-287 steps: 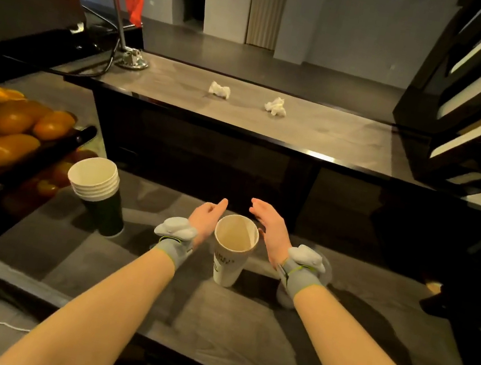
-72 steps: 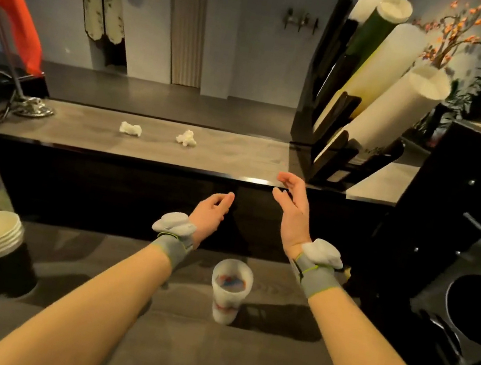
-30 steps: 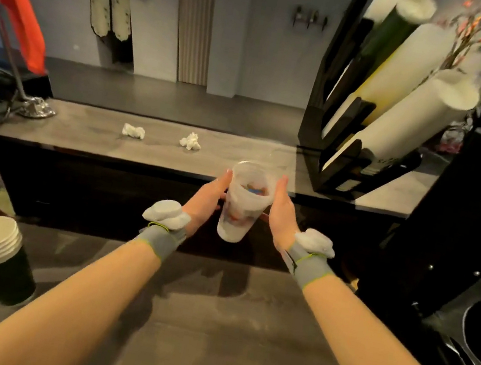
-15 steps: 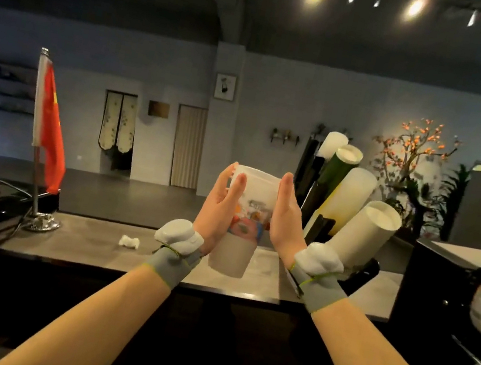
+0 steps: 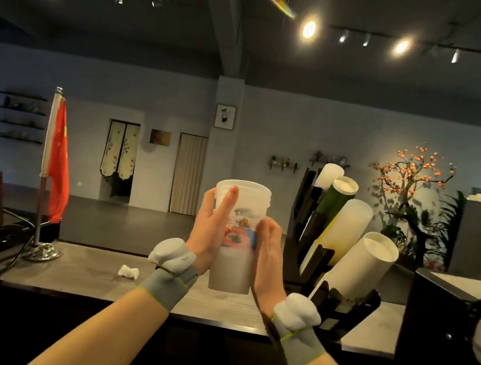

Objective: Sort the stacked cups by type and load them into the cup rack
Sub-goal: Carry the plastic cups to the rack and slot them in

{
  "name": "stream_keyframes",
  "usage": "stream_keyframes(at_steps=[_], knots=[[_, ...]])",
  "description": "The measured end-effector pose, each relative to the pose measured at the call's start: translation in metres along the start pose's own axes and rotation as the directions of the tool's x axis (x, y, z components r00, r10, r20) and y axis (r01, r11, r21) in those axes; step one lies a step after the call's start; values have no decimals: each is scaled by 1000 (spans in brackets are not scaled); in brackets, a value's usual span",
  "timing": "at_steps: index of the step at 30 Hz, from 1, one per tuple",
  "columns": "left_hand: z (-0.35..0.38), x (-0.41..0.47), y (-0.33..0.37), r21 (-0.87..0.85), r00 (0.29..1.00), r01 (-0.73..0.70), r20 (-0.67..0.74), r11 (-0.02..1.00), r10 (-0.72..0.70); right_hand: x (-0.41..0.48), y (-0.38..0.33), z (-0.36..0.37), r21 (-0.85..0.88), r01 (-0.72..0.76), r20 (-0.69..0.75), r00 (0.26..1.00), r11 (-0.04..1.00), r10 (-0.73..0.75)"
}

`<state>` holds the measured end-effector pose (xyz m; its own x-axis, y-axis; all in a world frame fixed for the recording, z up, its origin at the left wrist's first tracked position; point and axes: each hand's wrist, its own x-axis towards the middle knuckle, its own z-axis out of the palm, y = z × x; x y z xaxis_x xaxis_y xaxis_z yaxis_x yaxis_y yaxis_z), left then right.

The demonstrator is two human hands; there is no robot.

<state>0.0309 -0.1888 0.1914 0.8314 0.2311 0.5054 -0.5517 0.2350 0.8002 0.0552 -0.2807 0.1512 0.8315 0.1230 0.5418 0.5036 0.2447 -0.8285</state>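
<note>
Left hand point(image 5: 211, 228) and right hand point(image 5: 268, 251) hold one cup stack point(image 5: 231, 272); rack point(image 5: 347, 301) carries four.

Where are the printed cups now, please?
The printed cups are centred in the head view, held between left hand and right hand, left of the cup rack.

The cups point(image 5: 232, 264) are looking like frosted, translucent plastic, smooth and matt. The counter point(image 5: 80, 279) is showing pale wood grain, and the flag base point(image 5: 42, 253) is gleaming like polished metal.

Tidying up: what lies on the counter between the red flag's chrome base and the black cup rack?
Head view: a crumpled white tissue; the held frosted plastic cups hide some counter.
</note>
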Motion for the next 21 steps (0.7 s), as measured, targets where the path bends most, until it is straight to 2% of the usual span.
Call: stream_keyframes(at_steps=[6, 10, 12, 15, 17, 21], knots=[[-9, 4, 12, 84, 992, -66, -105, 994, 74, -27, 18, 11, 19, -141, 72, 988, 990, 140], [-12, 4, 14, 134, 972, -71, -215, 988, 99, -39, 21, 20, 177, -224, 95, 973, 958, 210], [-17, 2, 14, 162, 971, -63, -218, 985, 98, -43, 22, 24, 251, -246, 104, 968, 936, 227], [-29, -1, 18, 56, 982, -67, -172, 996, 76, -44, 18, 26, 318, -277, 91, 961, 907, 262], [-43, -1, 26, 73, 987, -62, -143, 995, 72, -42, 15, 25, 343, -291, 75, 956, 893, 283], [-75, -1, 47, 148, 989, 102, -119, 984, -85, -31, 4, 18, 317, -241, -18, 965, 917, 260]])
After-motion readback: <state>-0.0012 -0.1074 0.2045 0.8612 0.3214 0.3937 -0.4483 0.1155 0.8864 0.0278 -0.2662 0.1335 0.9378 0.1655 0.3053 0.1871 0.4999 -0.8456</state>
